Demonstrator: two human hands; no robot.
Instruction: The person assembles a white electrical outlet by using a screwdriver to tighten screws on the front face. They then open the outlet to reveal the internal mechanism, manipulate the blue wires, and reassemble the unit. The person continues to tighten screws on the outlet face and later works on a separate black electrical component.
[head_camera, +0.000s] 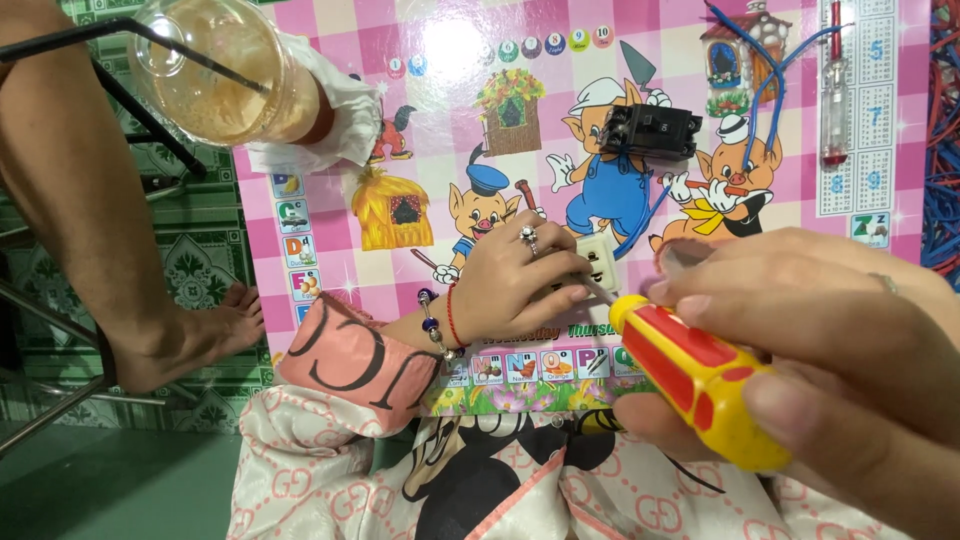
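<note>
Both hands meet at one spot: my left hand (515, 285) pins the small cream socket (597, 262) to the pink table (330, 215), fingers curled over it, and my right hand (830, 350) grips the yellow-and-red screwdriver (700, 380), its long axis slanting up-left, tip touching the socket's right edge.

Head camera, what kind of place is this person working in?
Probably a home, with someone seated low at a small children's play table over a green patterned tile floor. An iced drink cup stands on it, and another person's bare foot rests on the floor.
</note>
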